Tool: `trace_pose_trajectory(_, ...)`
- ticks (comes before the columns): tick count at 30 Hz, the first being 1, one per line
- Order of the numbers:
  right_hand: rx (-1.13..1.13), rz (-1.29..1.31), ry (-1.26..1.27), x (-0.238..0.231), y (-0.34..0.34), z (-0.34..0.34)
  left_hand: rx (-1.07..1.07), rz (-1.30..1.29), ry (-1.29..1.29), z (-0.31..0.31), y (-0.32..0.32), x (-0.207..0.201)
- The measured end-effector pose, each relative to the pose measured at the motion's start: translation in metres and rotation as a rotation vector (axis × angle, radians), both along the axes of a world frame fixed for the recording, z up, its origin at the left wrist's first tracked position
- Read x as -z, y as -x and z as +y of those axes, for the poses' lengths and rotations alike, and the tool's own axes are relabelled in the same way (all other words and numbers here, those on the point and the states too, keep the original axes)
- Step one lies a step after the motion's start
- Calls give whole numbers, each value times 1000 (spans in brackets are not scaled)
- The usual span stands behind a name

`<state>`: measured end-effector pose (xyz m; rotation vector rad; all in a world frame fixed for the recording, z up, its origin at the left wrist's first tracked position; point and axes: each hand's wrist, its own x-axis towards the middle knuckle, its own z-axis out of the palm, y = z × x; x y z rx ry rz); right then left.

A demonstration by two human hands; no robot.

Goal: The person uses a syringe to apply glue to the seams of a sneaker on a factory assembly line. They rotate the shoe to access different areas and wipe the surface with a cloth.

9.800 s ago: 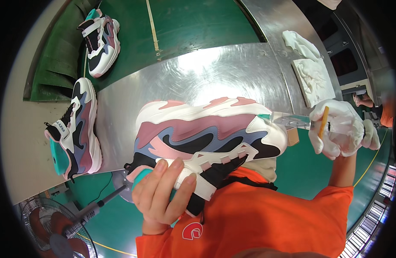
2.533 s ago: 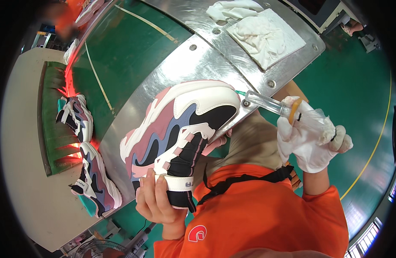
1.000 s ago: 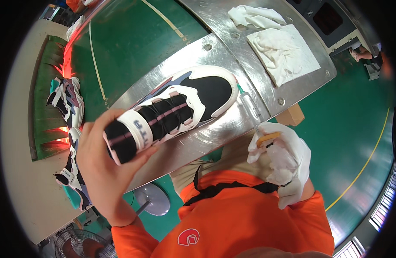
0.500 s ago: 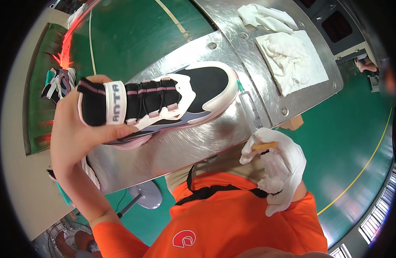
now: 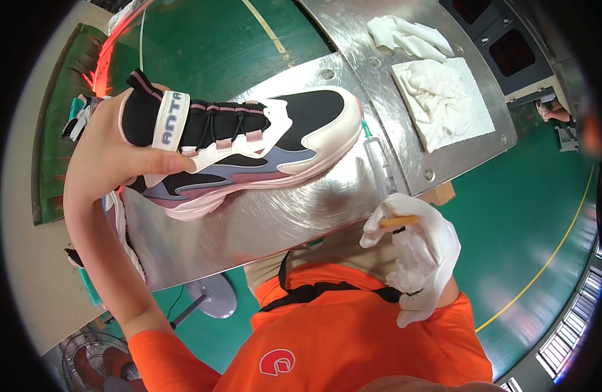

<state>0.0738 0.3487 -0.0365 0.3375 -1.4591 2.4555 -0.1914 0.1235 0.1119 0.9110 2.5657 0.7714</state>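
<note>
My left hand (image 5: 111,153) is closed round the heel and ankle of a sneaker (image 5: 248,147), thumb on its near side. The sneaker is black, white, grey-blue and pink, with a strap across the tongue, and its toe points right. My right hand (image 5: 422,251), in a white glove, grips a clear syringe (image 5: 379,163). The syringe's green tip is right at the sole edge by the toe; whether it touches I cannot tell. A tan, narrow piece (image 5: 399,222) shows at the gloved fingers, its kind unclear.
Below the sneaker is a shiny metal table (image 5: 248,228). White cloths (image 5: 441,101) lie on a white pad at its right. More shoes (image 5: 82,121) sit by a green belt (image 5: 59,163) on the left. A fan (image 5: 95,359) stands lower left.
The sneaker has rolled in my left hand, so more of its near side and sole shows. The syringe's tip has stayed by the toe.
</note>
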Motion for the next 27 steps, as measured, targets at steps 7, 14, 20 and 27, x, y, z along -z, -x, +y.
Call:
trace_pose_trajectory(7, -26, -9, -122, -4, 2, 11, -5, -39, 28, 2, 9, -1)
trace_pose_trajectory(14, 45, -58, -33, -5, -2, 7, -60, -84, 40, 4, 9, -2)
trace_pose_trajectory(20, 272, -288, 17, -34, -5, 7, -24, 149, -3, -4, -42, 8)
trace_pose_trajectory(27, 387, 47, -244, 11, -11, 35, 50, 810, 66, -22, -144, 35)
